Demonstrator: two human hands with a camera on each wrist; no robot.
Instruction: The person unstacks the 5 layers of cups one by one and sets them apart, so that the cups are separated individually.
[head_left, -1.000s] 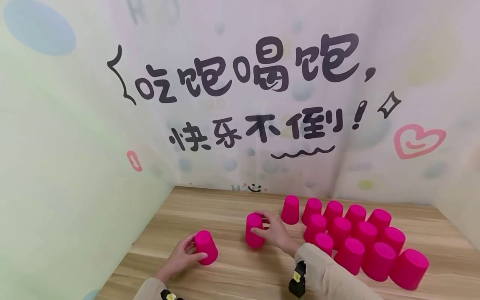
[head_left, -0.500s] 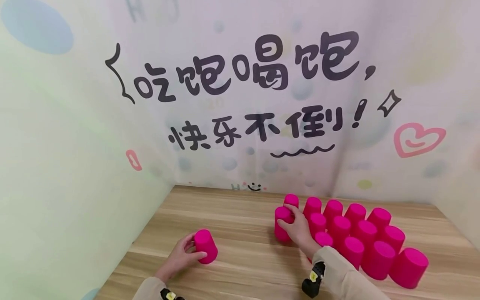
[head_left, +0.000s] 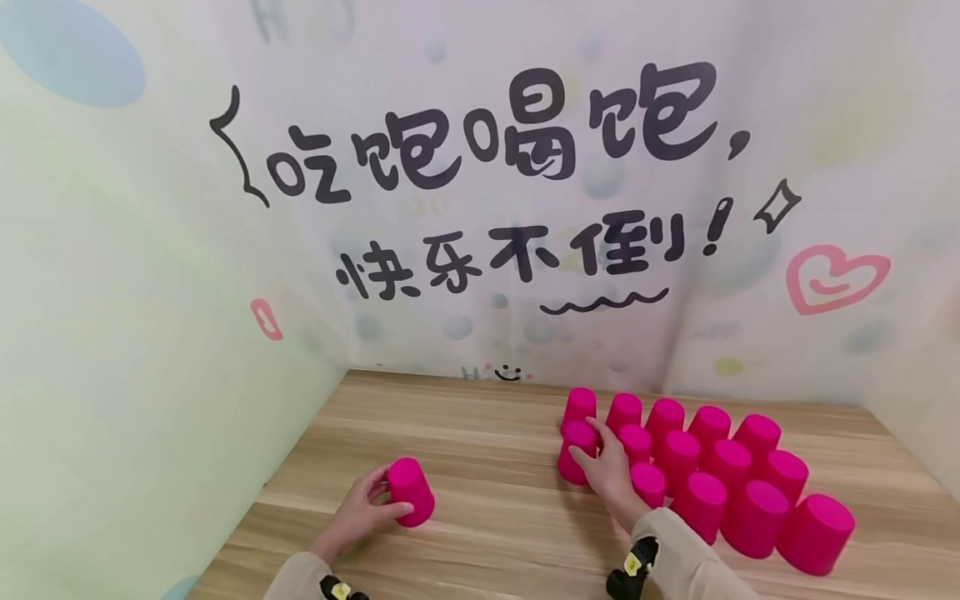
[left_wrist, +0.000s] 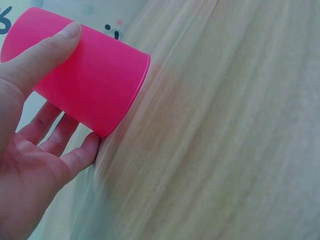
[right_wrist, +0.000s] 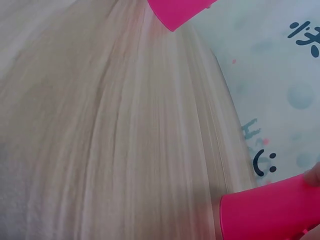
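On the left side of the table, my left hand [head_left: 367, 510] grips a pink plastic cup [head_left: 412, 493], turned upside down. In the left wrist view the thumb lies along the side of that cup [left_wrist: 95, 75], its rim close to the wood; whether it touches is unclear. My right hand [head_left: 609, 471] holds another upside-down pink cup [head_left: 574, 457] at the left end of the grouped cups. Just behind it stands the leftmost back-row cup [head_left: 581, 403], partly covered. At the right wrist view's lower corner, a fingertip rests on the held cup [right_wrist: 270, 212].
Several more upside-down pink cups [head_left: 731, 467] stand in rows on the right of the wooden table [head_left: 450, 417]. My right forearm covers part of the front ones. A printed cloth wall [head_left: 465, 333] rises along the table's back edge.
My right hand has carried its cup rightward, from mid-table to a place in front of the leftmost back-row cup. My left hand and its cup have stayed where they were.
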